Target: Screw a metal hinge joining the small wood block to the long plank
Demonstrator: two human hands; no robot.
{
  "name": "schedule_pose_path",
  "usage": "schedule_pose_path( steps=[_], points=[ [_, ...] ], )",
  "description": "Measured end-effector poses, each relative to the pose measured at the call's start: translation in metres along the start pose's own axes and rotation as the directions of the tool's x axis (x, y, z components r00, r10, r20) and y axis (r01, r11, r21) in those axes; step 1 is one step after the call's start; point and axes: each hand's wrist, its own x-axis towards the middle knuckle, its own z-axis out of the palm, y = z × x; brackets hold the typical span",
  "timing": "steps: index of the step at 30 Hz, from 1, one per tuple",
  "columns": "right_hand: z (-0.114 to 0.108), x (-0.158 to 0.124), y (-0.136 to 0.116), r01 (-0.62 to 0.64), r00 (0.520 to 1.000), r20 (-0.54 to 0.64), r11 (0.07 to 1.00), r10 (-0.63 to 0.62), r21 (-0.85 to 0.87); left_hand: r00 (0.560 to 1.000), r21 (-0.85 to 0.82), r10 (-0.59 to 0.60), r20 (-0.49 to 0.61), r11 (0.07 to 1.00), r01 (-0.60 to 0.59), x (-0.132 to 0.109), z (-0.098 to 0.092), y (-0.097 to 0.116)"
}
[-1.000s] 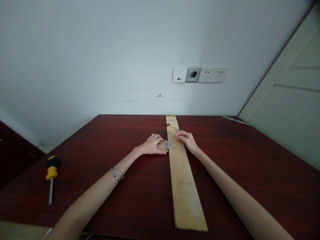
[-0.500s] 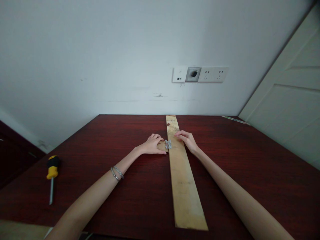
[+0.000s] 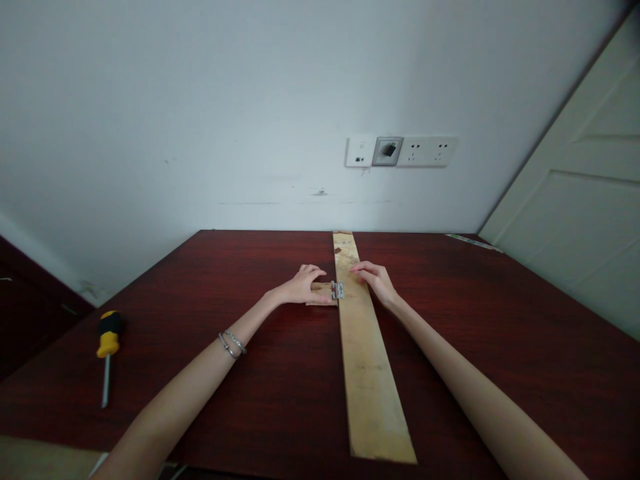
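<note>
A long wooden plank [image 3: 367,373] lies lengthwise on the dark red table. Against its left edge is a short wooden piece [image 3: 320,300], joined or bridged by a small metal hinge [image 3: 337,289] lying across the seam. My left hand [image 3: 300,287] is over the short piece, thumb along its top and fingers apart from the thumb; it is open. On the plank's right side, just beyond the hinge, my right hand [image 3: 377,280] has its thumb and fingertips pinched together above the wood. Whatever is in that pinch is too small to make out.
A yellow and black screwdriver [image 3: 108,353] lies at the table's left side. A thin printed strip [image 3: 473,241] is at the far right edge. Behind the table [image 3: 250,253] is a wall with sockets [image 3: 420,152]; a pale door [image 3: 585,187] stands on the right.
My left hand has loosened around the short wooden piece and shifted slightly left, showing more of it. My right hand is nearly still.
</note>
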Motion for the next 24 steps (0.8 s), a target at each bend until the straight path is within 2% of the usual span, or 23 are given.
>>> schedule_pose_path(
  steps=[4, 9, 13, 16, 19, 21, 24],
  points=[
    [-0.001, 0.003, -0.001, 0.008, 1.0, -0.011, 1.0, -0.008, 0.002, 0.995, -0.094, -0.011, -0.101, 0.996, 0.001, -0.003, -0.017, 0.001],
    [0.001, 0.005, -0.007, 0.015, 1.0, -0.023, 1.0, -0.015, 0.001, 0.961, -0.113, -0.051, -0.273, 0.993, 0.021, -0.006, -0.047, 0.001],
    [0.004, 0.005, -0.012, 0.01, 1.0, -0.005, 1.0, -0.01, 0.008, 0.931, -0.109, -0.136, -0.338, 0.988, 0.105, -0.022, -0.09, -0.011],
    [0.009, 0.005, -0.017, -0.001, 1.0, 0.028, 1.0, 0.001, 0.029, 0.903, -0.103, -0.253, -0.347, 0.967, 0.231, -0.051, -0.13, -0.029],
    [0.014, 0.004, -0.023, -0.002, 0.996, 0.089, 1.0, 0.001, 0.017, 0.824, -0.09, -0.391, -0.411, 0.916, 0.39, -0.095, -0.166, -0.05],
    [0.017, 0.002, -0.028, 0.02, 0.991, 0.134, 1.0, -0.017, -0.018, 0.753, -0.055, -0.483, -0.447, 0.855, 0.516, -0.128, -0.185, -0.062],
    [0.023, 0.0, -0.036, 0.052, 0.984, 0.171, 0.997, -0.041, -0.059, 0.589, 0.022, -0.654, -0.475, 0.66, 0.751, -0.178, -0.203, -0.077]
  ],
)
